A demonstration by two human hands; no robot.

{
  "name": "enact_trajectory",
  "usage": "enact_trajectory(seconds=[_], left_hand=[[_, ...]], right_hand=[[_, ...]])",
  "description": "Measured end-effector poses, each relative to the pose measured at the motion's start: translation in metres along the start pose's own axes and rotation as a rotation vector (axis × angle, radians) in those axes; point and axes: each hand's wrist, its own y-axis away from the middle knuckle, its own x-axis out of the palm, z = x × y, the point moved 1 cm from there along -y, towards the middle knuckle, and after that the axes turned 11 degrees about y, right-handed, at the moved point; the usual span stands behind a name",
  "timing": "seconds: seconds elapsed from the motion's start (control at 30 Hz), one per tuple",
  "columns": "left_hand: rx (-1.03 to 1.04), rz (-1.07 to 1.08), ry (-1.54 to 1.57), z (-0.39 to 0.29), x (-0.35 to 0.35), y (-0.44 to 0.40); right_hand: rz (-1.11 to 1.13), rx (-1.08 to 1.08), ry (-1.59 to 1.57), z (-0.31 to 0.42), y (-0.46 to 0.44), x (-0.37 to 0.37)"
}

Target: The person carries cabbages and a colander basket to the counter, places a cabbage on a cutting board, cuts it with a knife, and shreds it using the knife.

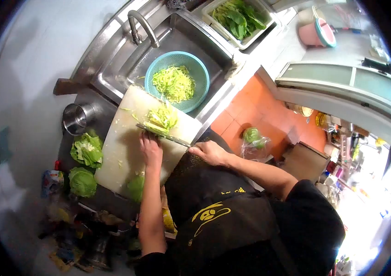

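Observation:
A knife [164,135] lies across the white cutting board [119,138], its handle end in my right hand [209,152], whose fingers are wrapped round it. My left hand [150,148] is on the near side of the blade, fingertips close to it and curled; what they press on is too small to make out. Shredded green cabbage [162,117] is heaped on the board just beyond the blade. More shreds [174,83] fill the bottom of a blue colander [203,78] over the sink. A piece of cabbage [136,187] sits at the board's near edge, partly behind my left forearm.
Two cabbages [86,150] [82,182] and a metal bowl [78,118] stand left of the board. The steel sink [177,34] has a faucet [143,26]. A tub of leafy greens [239,18] is beyond. Bagged cabbage [252,137] lies on the orange floor.

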Motion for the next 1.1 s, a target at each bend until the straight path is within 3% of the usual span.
enact_trajectory(seconds=[0.1, 0.2, 0.43, 0.53, 0.77, 0.87, 0.97, 1.1], left_hand=[[-0.029, 0.015, -0.006, -0.005, -0.006, 0.0], [-0.161, 0.251, -0.046, -0.009, -0.017, -0.006], [-0.073, 0.028, 0.011, -0.016, -0.017, -0.003], [-0.125, 0.115, -0.043, -0.012, -0.014, 0.007], [-0.109, 0.066, -0.057, 0.009, 0.004, 0.016], [-0.076, 0.011, -0.03, 0.009, 0.005, 0.016], [-0.121, 0.119, -0.041, 0.006, 0.001, 0.011], [-0.059, -0.067, 0.055, 0.002, -0.003, 0.006]], right_hand=[[0.064, 0.032, 0.036, -0.002, 0.005, 0.0], [0.031, 0.055, 0.054, -0.005, -0.023, 0.016], [0.027, 0.007, -0.049, -0.002, -0.058, 0.018], [0.012, -0.001, -0.035, -0.012, -0.035, 0.019], [-0.026, 0.011, 0.033, 0.012, 0.007, 0.005], [-0.022, 0.033, 0.06, 0.003, -0.012, 0.017], [-0.025, 0.018, 0.051, -0.002, -0.047, 0.029], [0.001, -0.016, -0.057, -0.005, -0.077, 0.032]])
